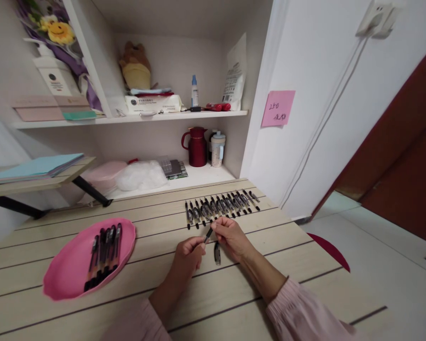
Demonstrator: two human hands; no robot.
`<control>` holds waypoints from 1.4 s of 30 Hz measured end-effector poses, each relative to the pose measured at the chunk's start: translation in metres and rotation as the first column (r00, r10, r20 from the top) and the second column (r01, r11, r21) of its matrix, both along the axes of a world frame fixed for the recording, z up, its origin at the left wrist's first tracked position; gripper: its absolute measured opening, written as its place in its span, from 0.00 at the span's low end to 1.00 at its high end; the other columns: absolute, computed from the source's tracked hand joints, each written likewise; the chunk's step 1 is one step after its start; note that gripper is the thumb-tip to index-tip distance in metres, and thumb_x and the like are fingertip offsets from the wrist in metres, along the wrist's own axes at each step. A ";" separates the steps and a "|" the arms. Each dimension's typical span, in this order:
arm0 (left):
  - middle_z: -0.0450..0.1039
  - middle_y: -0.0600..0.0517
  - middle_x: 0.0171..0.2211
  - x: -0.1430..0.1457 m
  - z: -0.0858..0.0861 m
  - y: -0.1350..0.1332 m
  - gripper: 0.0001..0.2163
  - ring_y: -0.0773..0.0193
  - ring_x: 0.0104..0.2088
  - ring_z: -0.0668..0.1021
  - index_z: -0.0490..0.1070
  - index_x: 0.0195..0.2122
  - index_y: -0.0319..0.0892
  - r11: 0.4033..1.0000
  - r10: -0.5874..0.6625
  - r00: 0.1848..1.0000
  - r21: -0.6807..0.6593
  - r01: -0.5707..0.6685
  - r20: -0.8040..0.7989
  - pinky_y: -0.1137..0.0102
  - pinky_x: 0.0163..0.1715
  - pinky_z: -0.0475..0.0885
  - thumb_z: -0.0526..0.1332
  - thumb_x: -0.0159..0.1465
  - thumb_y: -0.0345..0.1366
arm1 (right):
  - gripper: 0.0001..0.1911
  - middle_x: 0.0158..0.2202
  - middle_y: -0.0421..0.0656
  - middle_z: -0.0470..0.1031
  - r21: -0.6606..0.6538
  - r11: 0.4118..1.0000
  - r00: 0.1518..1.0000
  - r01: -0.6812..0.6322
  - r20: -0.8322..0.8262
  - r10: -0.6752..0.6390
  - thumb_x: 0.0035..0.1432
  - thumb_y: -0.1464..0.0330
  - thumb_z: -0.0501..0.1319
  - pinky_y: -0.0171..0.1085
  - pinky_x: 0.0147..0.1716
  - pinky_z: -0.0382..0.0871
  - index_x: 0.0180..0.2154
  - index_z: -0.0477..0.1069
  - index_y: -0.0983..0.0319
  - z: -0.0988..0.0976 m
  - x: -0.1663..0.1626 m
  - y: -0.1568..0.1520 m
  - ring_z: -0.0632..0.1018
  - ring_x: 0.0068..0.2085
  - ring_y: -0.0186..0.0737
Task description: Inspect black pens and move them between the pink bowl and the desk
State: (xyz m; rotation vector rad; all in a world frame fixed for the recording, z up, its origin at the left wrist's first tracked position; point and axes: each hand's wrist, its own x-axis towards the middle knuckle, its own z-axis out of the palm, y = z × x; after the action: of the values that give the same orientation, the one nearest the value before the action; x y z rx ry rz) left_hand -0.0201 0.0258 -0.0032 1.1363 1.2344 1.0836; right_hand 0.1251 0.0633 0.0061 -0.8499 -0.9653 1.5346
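Observation:
My left hand [188, 255] and my right hand [230, 237] meet over the wooden table [270, 265]. Together they pinch a black pen [208, 235], the left hand closed on its lower end and the right fingertips closed on its upper end. A pen cap or short pen part [217, 253] lies on the table just below my right hand. Beyond my hands a row of several black pens [220, 207] lies side by side. To the left, a pink oval tray [67, 274] holds several more black pens [104, 253].
A shelf niche behind the table holds a dark red jug [197, 147], a small cup [217, 149], plastic bags and boxes. A pink sticky note [278, 108] is on the white wall. A raised stand with papers [35, 168] is at left. A red stool [328, 248] shows at right.

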 end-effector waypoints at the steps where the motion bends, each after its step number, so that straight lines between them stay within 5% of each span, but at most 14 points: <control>1: 0.65 0.57 0.16 0.000 -0.001 0.000 0.16 0.77 0.09 0.60 0.74 0.37 0.34 1.000 -0.009 1.000 0.003 0.009 -0.005 0.77 0.10 0.50 0.59 0.49 0.38 | 0.13 0.13 0.32 0.61 0.002 1.000 1.000 0.013 0.009 -0.013 0.40 0.65 0.68 0.26 0.14 0.46 0.22 0.65 0.64 0.000 0.000 0.000 0.58 0.15 0.23; 8: 0.64 0.58 0.16 0.001 0.003 -0.003 0.16 0.77 0.10 0.60 0.74 0.38 0.35 1.000 0.019 1.000 -0.002 -0.018 0.006 0.77 0.10 0.50 0.59 0.49 0.38 | 0.13 0.18 0.36 0.67 0.007 0.996 0.995 -0.089 -0.039 0.089 0.43 0.62 0.65 0.26 0.13 0.45 0.31 0.71 0.64 0.002 0.001 -0.001 0.59 0.16 0.24; 15: 0.63 0.59 0.14 -0.001 -0.001 0.000 0.13 0.76 0.10 0.60 0.75 0.33 0.36 1.000 0.006 0.999 0.021 -0.005 -0.047 0.77 0.10 0.53 0.60 0.48 0.38 | 0.14 0.13 0.33 0.62 0.005 1.000 1.000 -0.014 0.001 0.014 0.40 0.64 0.68 0.26 0.14 0.47 0.21 0.65 0.64 -0.003 0.002 0.002 0.58 0.16 0.23; 21: 0.64 0.58 0.15 -0.001 0.000 0.000 0.12 0.76 0.10 0.60 0.74 0.31 0.36 0.999 0.050 0.999 0.000 -0.050 -0.016 0.77 0.10 0.51 0.60 0.48 0.38 | 0.14 0.15 0.33 0.63 -0.007 0.998 0.998 -0.065 0.015 0.066 0.43 0.61 0.66 0.26 0.13 0.44 0.31 0.71 0.63 0.000 0.001 -0.001 0.58 0.16 0.24; 28: 0.63 0.59 0.14 -0.001 0.001 0.001 0.13 0.76 0.10 0.60 0.74 0.32 0.36 0.999 0.046 0.998 0.010 -0.046 -0.043 0.77 0.10 0.51 0.60 0.47 0.37 | 0.14 0.19 0.35 0.65 0.085 0.996 0.975 -0.004 0.222 -0.015 0.44 0.58 0.64 0.29 0.17 0.53 0.26 0.67 0.63 0.001 0.005 0.004 0.61 0.18 0.26; 30: 0.62 0.60 0.13 -0.001 0.003 0.000 0.13 0.76 0.10 0.59 0.74 0.33 0.36 0.997 0.076 0.997 0.001 -0.076 -0.024 0.77 0.10 0.51 0.59 0.48 0.37 | 0.15 0.20 0.37 0.66 0.169 0.986 0.883 0.014 0.461 -0.091 0.47 0.56 0.60 0.32 0.19 0.55 0.25 0.66 0.62 0.001 0.008 0.005 0.63 0.19 0.29; 33: 0.62 0.60 0.15 0.000 0.008 -0.003 0.13 0.76 0.10 0.59 0.73 0.33 0.37 0.989 0.146 0.989 0.007 -0.146 0.025 0.78 0.10 0.50 0.58 0.49 0.38 | 0.16 0.21 0.41 0.68 0.286 0.958 0.487 0.005 0.836 -0.252 0.45 0.56 0.61 0.35 0.24 0.56 0.25 0.66 0.62 0.002 0.012 -0.002 0.67 0.24 0.35; 35: 0.63 0.59 0.16 0.000 0.012 -0.005 0.13 0.77 0.11 0.60 0.73 0.34 0.37 0.985 0.171 0.984 0.019 -0.172 0.054 0.78 0.10 0.50 0.58 0.50 0.38 | 0.16 0.25 0.45 0.71 0.285 0.956 0.231 -0.064 0.936 -0.264 0.39 0.58 0.65 0.36 0.25 0.55 0.28 0.67 0.62 0.002 0.011 -0.011 0.70 0.28 0.40; 37: 0.62 0.60 0.16 0.001 0.014 -0.007 0.13 0.76 0.11 0.60 0.73 0.35 0.37 0.986 0.165 0.984 0.026 -0.167 0.064 0.78 0.10 0.50 0.59 0.50 0.38 | 0.16 0.27 0.46 0.73 0.252 0.957 0.135 -0.141 0.963 -0.233 0.37 0.65 0.65 0.36 0.26 0.55 0.32 0.68 0.62 0.000 0.008 -0.019 0.71 0.30 0.41; 39: 0.62 0.60 0.15 0.001 0.014 -0.007 0.14 0.76 0.11 0.60 0.73 0.35 0.37 0.988 0.150 0.987 0.025 -0.151 0.055 0.78 0.10 0.50 0.59 0.49 0.37 | 0.14 0.27 0.45 0.73 0.241 0.959 0.183 -0.152 0.960 -0.213 0.39 0.70 0.63 0.35 0.26 0.56 0.33 0.68 0.62 -0.001 0.006 -0.020 0.71 0.29 0.40; 42: 0.62 0.60 0.14 0.001 0.010 -0.005 0.14 0.76 0.10 0.59 0.73 0.36 0.36 0.993 0.115 0.993 0.012 -0.115 0.021 0.78 0.09 0.49 0.58 0.49 0.36 | 0.10 0.23 0.40 0.70 0.289 0.957 0.471 0.013 0.843 -0.261 0.44 0.70 0.59 0.34 0.25 0.57 0.34 0.67 0.61 0.000 0.008 -0.009 0.70 0.25 0.36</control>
State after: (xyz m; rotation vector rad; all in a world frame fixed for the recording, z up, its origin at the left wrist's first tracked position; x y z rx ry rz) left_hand -0.0189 0.0206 0.0068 1.0720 1.2913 1.1877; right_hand 0.1327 0.0541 0.0060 -1.5514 -1.7336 0.7089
